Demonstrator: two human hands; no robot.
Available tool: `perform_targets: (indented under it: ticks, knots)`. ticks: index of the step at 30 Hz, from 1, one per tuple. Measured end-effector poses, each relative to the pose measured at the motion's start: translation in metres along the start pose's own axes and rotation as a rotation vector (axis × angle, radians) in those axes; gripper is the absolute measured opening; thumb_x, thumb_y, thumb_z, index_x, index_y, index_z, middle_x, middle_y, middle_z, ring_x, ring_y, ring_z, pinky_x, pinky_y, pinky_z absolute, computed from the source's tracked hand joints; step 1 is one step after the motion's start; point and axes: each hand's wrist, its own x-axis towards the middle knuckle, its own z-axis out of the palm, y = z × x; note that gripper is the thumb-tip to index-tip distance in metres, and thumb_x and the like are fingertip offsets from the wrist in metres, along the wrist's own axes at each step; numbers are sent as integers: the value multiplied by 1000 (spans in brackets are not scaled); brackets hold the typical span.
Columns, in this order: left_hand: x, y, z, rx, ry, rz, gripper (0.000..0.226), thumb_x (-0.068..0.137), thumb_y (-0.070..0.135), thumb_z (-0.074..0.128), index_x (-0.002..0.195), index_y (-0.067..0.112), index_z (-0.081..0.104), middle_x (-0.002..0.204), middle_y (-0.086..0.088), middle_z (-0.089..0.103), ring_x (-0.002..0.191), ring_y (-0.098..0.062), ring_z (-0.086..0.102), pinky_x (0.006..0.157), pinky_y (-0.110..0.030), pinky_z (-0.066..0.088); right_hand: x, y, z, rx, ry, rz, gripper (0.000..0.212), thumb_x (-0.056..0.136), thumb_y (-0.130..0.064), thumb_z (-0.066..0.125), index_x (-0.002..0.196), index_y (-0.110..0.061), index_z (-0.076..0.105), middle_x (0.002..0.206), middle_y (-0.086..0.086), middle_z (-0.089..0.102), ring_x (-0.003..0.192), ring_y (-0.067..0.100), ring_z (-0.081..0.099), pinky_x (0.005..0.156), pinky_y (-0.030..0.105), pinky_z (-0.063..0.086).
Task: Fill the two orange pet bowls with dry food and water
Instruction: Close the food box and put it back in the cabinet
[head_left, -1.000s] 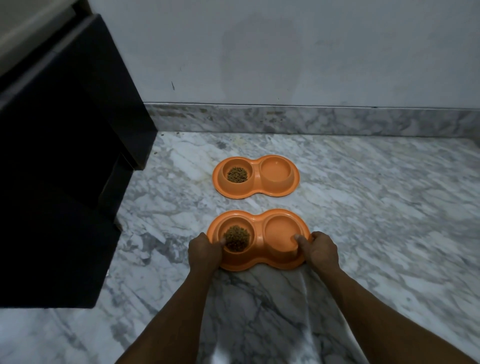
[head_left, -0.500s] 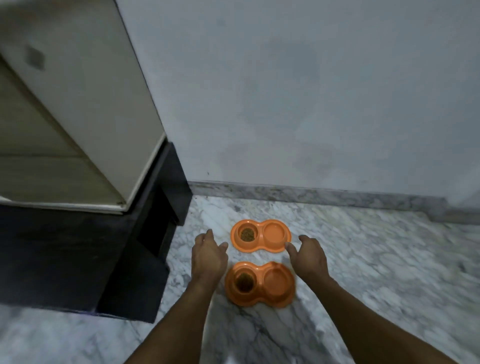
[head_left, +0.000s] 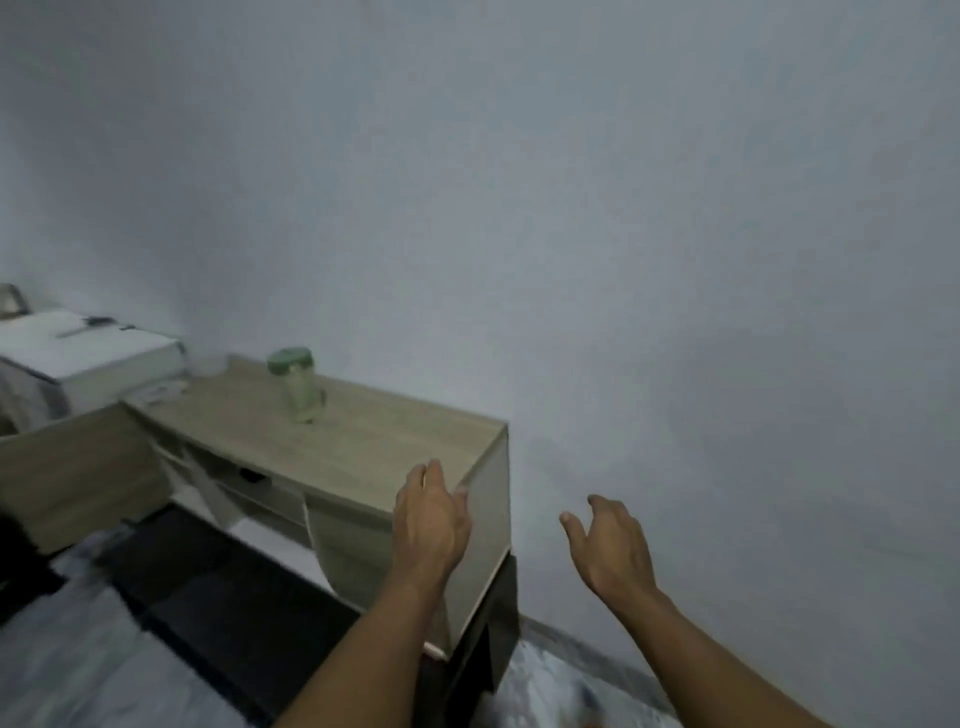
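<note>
The orange pet bowls are out of view; the camera now looks up at the wall and a wooden cabinet. My left hand (head_left: 432, 519) is raised in front of the cabinet's near corner, fingers apart, holding nothing. My right hand (head_left: 610, 545) hangs in the air to its right, in front of the wall, also open and empty. A clear jar with a green lid (head_left: 297, 385) stands on the wooden cabinet top (head_left: 363, 441), well beyond my left hand.
The light wooden cabinet rests on a black base (head_left: 498, 644) against the grey wall (head_left: 675, 260). A white box-like appliance (head_left: 88, 353) sits at far left. Marble floor (head_left: 550, 691) shows at the bottom right.
Both hands let go of the near orange double bowl and rose. The view swung up from the floor, so the bowls dropped out of sight and the cabinet top came in.
</note>
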Motion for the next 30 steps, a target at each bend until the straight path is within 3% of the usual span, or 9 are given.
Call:
perform_targets:
  ticks: [4,10,16,19,25,30]
  knots:
    - [10,-27,-81,64,127,-45,46,99,31,46,138,7,43,143,-13,42,129,-31,42,108,-37,34,3,-92,-4,27,5,-196,55,101,-42,43,142,-6,44,143,16,48,129,32,47,105,35,37]
    - [9,-129,-177,175,196,-129,43,97,34,44,134,12,45,139,-8,45,125,-29,46,106,-46,38,-31,-215,54,12,-59,-358,57,99,-44,46,142,-7,44,144,14,49,131,34,45,109,38,37]
    - [27,-230,-268,229,278,-216,50,99,33,43,143,10,40,151,-10,36,137,-30,38,112,-49,33,-61,-337,118,-75,-112,-542,53,98,-43,47,139,-10,45,142,13,48,127,33,45,106,41,39]
    - [41,-271,-303,256,293,-246,47,98,34,44,139,11,44,149,-10,40,134,-33,42,109,-54,35,-67,-383,152,-78,-133,-561,50,98,-43,47,136,-10,48,139,14,50,124,34,47,104,43,42]
    - [80,-328,-336,282,272,-239,52,100,31,41,147,10,35,154,-10,32,140,-31,34,114,-51,29,-56,-455,213,-107,-167,-597,52,96,-47,47,133,-9,49,136,15,52,122,36,49,101,46,44]
    - [125,-377,-344,307,270,-255,46,100,26,43,142,9,41,147,-11,40,136,-30,39,112,-52,32,-25,-500,271,-135,-197,-607,51,97,-44,47,133,-8,50,136,17,51,123,37,49,102,45,43]
